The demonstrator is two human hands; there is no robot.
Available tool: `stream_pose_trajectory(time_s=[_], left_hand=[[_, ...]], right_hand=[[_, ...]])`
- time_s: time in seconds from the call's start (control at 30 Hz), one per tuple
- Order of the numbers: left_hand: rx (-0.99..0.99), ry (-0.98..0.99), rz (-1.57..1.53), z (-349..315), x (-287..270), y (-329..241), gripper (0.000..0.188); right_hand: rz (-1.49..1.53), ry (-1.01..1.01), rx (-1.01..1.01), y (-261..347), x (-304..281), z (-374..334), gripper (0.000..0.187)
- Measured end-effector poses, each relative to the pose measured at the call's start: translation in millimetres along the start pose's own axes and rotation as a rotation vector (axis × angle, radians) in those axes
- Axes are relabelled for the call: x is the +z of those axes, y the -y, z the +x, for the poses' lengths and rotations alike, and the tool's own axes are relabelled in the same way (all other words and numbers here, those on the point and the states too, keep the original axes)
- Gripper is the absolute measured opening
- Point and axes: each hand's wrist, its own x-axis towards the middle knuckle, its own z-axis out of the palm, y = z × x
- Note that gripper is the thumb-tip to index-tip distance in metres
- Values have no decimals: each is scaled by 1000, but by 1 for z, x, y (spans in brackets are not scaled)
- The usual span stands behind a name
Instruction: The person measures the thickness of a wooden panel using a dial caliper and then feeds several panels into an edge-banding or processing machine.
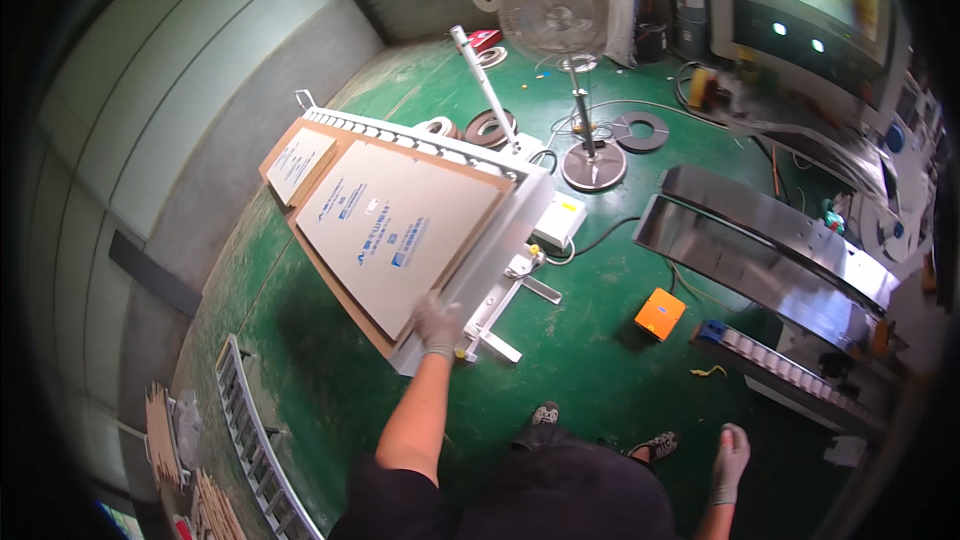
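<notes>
My left hand (437, 326), in a pale glove, rests at the near corner of a large film-covered panel (440, 225) with blue print. Its fingers look spread over the edge, slightly blurred. Beneath the panel shows a brown board (338, 288), lying on a white roller conveyor (497, 215). A smaller panel (300, 162) with a similar cover lies farther along the same conveyor. Well apart from these, my right hand (732, 458), also gloved, hangs at the lower right. Its fingers are loosely extended, with reddish fingertips, and nothing shows in it.
A standing fan (580, 90) rises beyond the conveyor, near coils of edge strip (640, 132). To the right are an orange box (660, 314), a metal-covered machine (770, 240) and a roller track (780, 360). A ladder-like roller frame (252, 435) lies at left. Cables cross the green floor.
</notes>
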Motion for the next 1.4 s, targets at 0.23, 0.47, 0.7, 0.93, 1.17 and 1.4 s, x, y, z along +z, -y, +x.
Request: stream_pose_trajectory(time_s=[0.23,0.47,0.7,0.93,1.17,1.4], left_hand=[[-152,364,91,2,-39,160,98],[-162,196,-78,-17,-38,235,94],[-922,147,-1068,25,-55,323,33],[-754,520,-1127,5,-63,299,28],[-662,895,-1394,-135,-75,196,42],[-1076,992,-1573,-143,-90,228,41]], right_hand=[[-90,374,43,34,151,-90,20],[-458,633,-261,83,204,-90,23],[-118,421,71,89,234,-50,24],[322,956,362,122,367,-60,42],[769,821,511,204,473,-142,49],[858,558,412,129,395,-156,34]])
